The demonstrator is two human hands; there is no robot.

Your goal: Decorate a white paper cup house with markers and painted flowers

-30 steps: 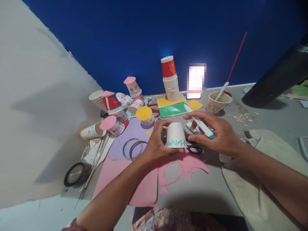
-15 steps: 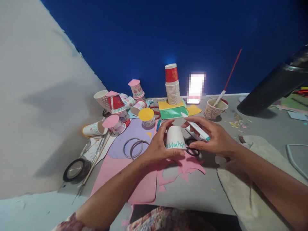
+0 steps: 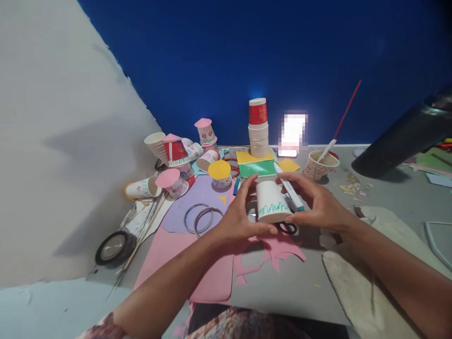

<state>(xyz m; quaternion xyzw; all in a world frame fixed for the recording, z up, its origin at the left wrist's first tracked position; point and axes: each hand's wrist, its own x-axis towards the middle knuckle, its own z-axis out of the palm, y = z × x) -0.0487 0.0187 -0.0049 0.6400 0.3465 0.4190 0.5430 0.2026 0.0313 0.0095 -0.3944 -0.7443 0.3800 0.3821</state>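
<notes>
Hands (image 3: 247, 214) gripping tapered (smooth) paper cup (image 3: 270, 201)

A deep blue wall (image 3: 247, 56) rises at my twelve o'clock, a pale grey wall (image 3: 52, 141) at nine, grey floor (image 3: 303, 287) beneath me, with a glare at twelve.
</notes>
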